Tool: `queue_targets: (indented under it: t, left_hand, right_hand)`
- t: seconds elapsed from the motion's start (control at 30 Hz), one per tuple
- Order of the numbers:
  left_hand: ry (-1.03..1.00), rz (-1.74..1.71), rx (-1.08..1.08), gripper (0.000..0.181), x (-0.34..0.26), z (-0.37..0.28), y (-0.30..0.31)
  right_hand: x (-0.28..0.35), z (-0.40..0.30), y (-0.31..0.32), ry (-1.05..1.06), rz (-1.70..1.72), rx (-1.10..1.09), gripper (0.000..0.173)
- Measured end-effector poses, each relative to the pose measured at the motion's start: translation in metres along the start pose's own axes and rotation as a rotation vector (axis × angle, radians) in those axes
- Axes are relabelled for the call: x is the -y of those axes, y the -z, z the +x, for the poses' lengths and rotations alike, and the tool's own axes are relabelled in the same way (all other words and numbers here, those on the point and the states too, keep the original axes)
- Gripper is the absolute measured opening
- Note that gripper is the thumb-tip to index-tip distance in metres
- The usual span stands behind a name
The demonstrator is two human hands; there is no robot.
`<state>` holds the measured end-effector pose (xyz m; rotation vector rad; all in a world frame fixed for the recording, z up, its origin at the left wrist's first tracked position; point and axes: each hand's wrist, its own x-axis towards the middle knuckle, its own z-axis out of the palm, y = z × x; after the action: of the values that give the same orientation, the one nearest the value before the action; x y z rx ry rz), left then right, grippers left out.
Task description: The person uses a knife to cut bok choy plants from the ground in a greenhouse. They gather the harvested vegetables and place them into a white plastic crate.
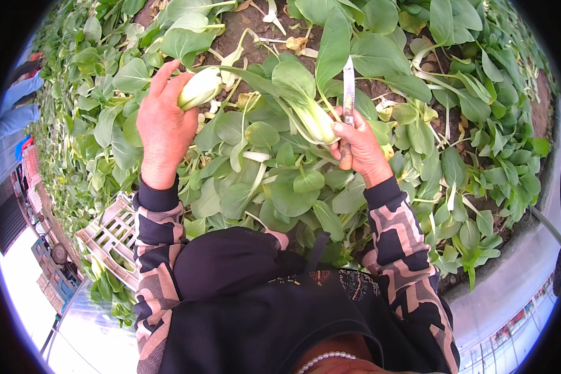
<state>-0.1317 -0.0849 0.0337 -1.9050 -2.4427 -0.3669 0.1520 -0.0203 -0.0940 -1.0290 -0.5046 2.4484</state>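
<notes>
My left hand (168,112) holds the pale base of a bok choy head (200,89), whose leaf points to the right. In my right hand (360,140) are both a knife and a second bok choy head (313,117). The knife's narrow blade (349,89) points up and away from me, and its worn wooden handle (345,156) lies against my palm. The second head's white base rests at my thumb, its green leaves spreading up and left. Leafy bok choy plants (280,187) and loose leaves lie below and between both hands.
A pale plastic crate (110,233) with greens in it stands beside my left forearm. Dense plants grow on both sides, with brown soil (243,37) showing ahead. Another person's blue-clad legs (18,100) are at the far left. A grey strip (505,276) borders the bed at right.
</notes>
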Motion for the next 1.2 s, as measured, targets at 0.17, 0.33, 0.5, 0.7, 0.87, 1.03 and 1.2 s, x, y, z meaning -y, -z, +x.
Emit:
queue_targets:
  t: [0.17,0.33,0.5,0.7,0.87,1.03,1.2]
  left_hand:
    - [-0.038,-0.338,0.12,0.036,-0.012,-0.011,0.021]
    - [-0.335,-0.674,0.565,0.035,-0.038,-0.02,0.038]
    - [-0.33,-0.793,0.78,0.037,-0.038,-0.017,0.044]
    - [-0.165,-0.85,0.731,0.038,-0.021,-0.023,0.053]
    - [-0.098,-0.732,0.445,0.036,-0.022,-0.025,0.048]
    - [-0.603,-0.552,0.302,0.033,-0.06,-0.032,-0.011]
    - [-0.649,-0.306,0.189,0.051,-0.066,-0.028,-0.052]
  right_hand:
    - [-0.001,-0.006,0.009,-0.006,0.097,0.032,0.031]
    - [-0.011,-0.012,0.015,-0.09,0.274,0.133,0.032]
    - [-0.021,-0.011,0.025,-0.155,0.453,0.125,0.03]
    - [-0.026,-0.014,0.034,-0.106,0.456,0.124,0.026]
    - [-0.021,-0.016,0.027,-0.039,0.349,0.137,0.033]
    - [-0.014,-0.02,0.008,-0.077,0.109,0.055,0.035]
    - [-0.009,-0.027,-0.003,-0.078,-0.02,0.07,0.034]
